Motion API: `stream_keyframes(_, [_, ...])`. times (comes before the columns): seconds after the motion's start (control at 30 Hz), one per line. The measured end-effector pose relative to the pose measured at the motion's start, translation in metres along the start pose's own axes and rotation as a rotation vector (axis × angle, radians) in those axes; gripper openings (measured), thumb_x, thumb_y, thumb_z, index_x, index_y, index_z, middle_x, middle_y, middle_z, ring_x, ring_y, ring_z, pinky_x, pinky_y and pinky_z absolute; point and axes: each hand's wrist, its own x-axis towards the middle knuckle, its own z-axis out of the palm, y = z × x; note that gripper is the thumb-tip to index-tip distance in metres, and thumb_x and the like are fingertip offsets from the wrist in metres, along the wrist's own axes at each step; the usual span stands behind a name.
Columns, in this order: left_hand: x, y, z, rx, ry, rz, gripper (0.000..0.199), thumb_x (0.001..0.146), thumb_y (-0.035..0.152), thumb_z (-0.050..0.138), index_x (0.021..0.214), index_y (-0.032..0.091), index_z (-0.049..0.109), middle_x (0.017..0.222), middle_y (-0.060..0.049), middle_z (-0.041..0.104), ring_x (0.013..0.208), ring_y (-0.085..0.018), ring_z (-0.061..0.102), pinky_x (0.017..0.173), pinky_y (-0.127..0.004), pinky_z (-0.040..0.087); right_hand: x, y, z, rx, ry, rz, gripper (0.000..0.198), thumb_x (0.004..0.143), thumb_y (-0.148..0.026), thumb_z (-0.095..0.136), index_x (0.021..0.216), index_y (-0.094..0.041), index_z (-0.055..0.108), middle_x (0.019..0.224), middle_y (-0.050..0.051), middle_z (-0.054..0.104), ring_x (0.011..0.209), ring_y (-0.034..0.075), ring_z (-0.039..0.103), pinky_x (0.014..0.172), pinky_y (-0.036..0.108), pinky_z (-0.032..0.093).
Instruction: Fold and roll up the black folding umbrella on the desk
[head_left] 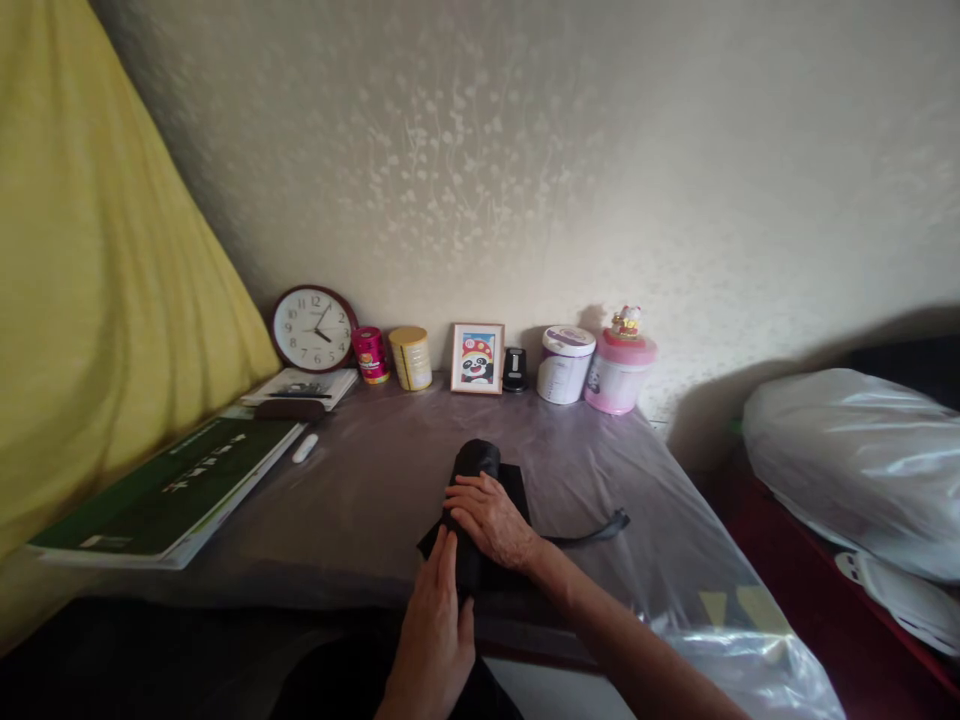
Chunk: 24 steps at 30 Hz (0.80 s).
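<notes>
Unclenched, the right hand [491, 518] drapes across a black roll [478, 457], the equally unclenched left hand [437, 620] touching its seven-o'clock side.

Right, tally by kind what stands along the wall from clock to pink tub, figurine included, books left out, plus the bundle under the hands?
Clock: 1
Cans (pink can, yellow can): 2
Framed picture: 1
Small black object, unidentified: 1
Tubs (white tub, pink tub): 2
Figurine: 1
Black bundle: 1
Total: 9
</notes>
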Motion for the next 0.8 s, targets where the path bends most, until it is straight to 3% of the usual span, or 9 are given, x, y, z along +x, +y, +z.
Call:
stream_keyframes(0.3, [-0.001, 0.002, -0.002, 0.005, -0.039, -0.030, 0.068, 0.080, 0.007, 0.030, 0.140, 0.022, 0.002, 0.144, -0.015, 0.028, 0.133, -0.025, 0.028, 0.105, -0.050, 0.035, 0.041, 0.046, 0.006, -0.069, -0.019, 0.061, 0.028, 0.093, -0.024, 0.039, 0.099, -0.024, 0.066, 0.110, 0.002, 0.067, 0.120, 0.017, 0.046, 0.107, 0.044, 0.020])
stream_keyframes(0.5, [0.002, 0.005, -0.007, -0.015, -0.101, -0.072, 0.064, 0.078, 0.008, 0.032, 0.139, 0.014, 0.014, 0.144, -0.016, 0.029, 0.133, -0.025, 0.028, 0.107, -0.048, 0.032, 0.054, 0.065, 0.002, -0.037, 0.041, 0.366, 0.026, 0.091, -0.023, 0.041, 0.103, -0.022, 0.064, 0.115, 0.005, 0.064, 0.115, 0.015, 0.051, 0.102, 0.032, 0.031])
stream_keyframes(0.6, [0.003, 0.006, -0.008, -0.023, -0.103, -0.077, 0.061, 0.079, 0.009, 0.030, 0.138, 0.011, 0.016, 0.145, -0.017, 0.028, 0.134, -0.024, 0.026, 0.107, -0.047, 0.033, 0.045, 0.076, -0.007, -0.051, 0.099, 0.517, 0.028, 0.091, -0.022, 0.039, 0.105, -0.019, 0.063, 0.111, 0.010, 0.065, 0.108, 0.019, 0.056, 0.097, 0.033, 0.036])
stream_keyframes(0.8, [0.002, 0.005, -0.003, -0.059, -0.032, -0.057, 0.061, 0.079, 0.010, 0.032, 0.137, 0.015, 0.017, 0.144, -0.015, 0.030, 0.133, -0.023, 0.029, 0.106, -0.045, 0.034, -0.001, 0.091, -0.034, 0.007, 0.170, 0.771, 0.027, 0.083, -0.014, 0.045, 0.099, -0.018, 0.065, 0.097, 0.008, 0.069, 0.096, 0.020, 0.062, 0.086, 0.031, 0.043])
